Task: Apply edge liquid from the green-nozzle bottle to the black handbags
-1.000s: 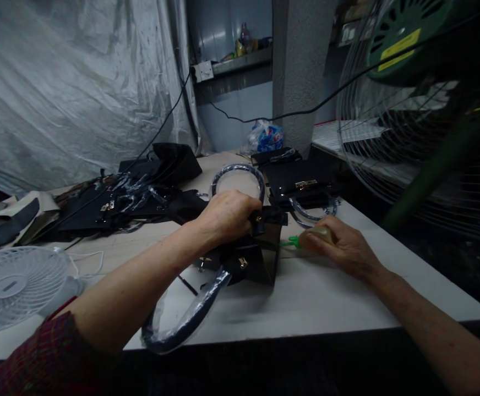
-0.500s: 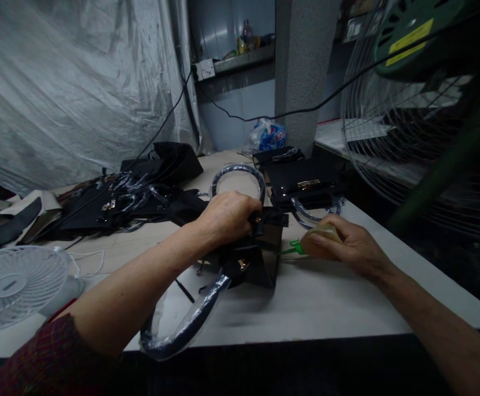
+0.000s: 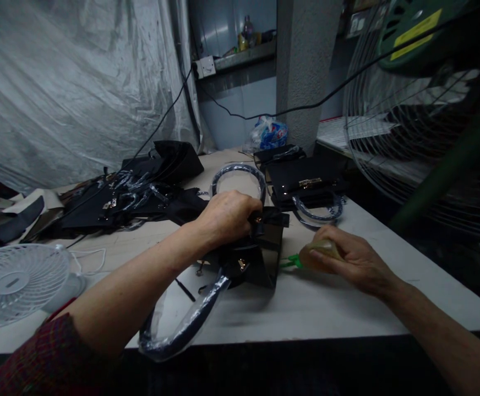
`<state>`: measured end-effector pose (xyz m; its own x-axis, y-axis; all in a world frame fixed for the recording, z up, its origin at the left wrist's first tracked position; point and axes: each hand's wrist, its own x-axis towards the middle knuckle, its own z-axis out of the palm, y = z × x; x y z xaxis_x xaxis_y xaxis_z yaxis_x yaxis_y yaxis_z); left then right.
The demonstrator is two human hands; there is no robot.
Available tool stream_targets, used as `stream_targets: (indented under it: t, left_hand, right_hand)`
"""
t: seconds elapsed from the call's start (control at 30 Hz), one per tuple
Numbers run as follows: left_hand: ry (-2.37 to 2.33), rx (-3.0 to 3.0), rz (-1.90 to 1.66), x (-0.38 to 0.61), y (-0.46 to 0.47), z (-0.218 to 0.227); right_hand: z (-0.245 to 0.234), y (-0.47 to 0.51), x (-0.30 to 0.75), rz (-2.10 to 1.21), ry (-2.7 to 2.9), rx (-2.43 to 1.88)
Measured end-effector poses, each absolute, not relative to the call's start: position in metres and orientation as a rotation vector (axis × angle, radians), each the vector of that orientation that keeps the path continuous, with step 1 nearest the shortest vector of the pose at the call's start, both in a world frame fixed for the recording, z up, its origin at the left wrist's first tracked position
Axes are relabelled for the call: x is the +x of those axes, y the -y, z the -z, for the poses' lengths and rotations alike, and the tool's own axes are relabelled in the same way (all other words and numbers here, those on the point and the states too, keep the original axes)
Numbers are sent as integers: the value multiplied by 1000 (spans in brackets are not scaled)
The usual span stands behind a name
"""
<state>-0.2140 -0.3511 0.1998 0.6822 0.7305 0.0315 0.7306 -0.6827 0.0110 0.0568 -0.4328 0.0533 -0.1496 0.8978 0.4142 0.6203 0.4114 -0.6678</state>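
A black handbag [image 3: 260, 261] with gold-coloured fittings lies on the table in front of me. One of its plastic-wrapped handles [image 3: 186, 324] hangs toward the near edge, the other stands up at the back. My left hand [image 3: 234, 217] is closed on the top of the bag; its fingertips are partly hidden. My right hand [image 3: 347, 256] grips a squeeze bottle [image 3: 319, 256] of amber liquid, tilted on its side. The bottle's green nozzle [image 3: 293, 261] points left at the bag's side panel; whether the tip touches it I cannot tell.
A white fan [image 3: 12, 286] stands at the left. Black bags and parts [image 3: 128, 203] are piled behind it. Another black handbag [image 3: 306, 179] lies at the back right. A large caged fan [image 3: 413, 143] rises beyond the table's right edge. A black cable [image 3: 306, 110] crosses overhead.
My right hand has lowered the bottle slightly, so its nozzle sits lower along the bag's side. My left hand and the bag stay in place.
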Motion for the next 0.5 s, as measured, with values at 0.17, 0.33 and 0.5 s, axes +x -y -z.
stream_targets:
  t: [0.17, 0.33, 0.5]
  left_hand:
    - [1257, -2877, 50, -214, 353, -200]
    - [1221, -2869, 39, -216, 352, -199]
    - [1196, -2844, 71, -216, 353, -197]
  right_hand:
    - [-50, 434, 57, -390, 1823, -1320]
    - [-50, 436, 58, -442, 1875, -1278]
    - [-48, 426, 58, -325, 1772, -1341]
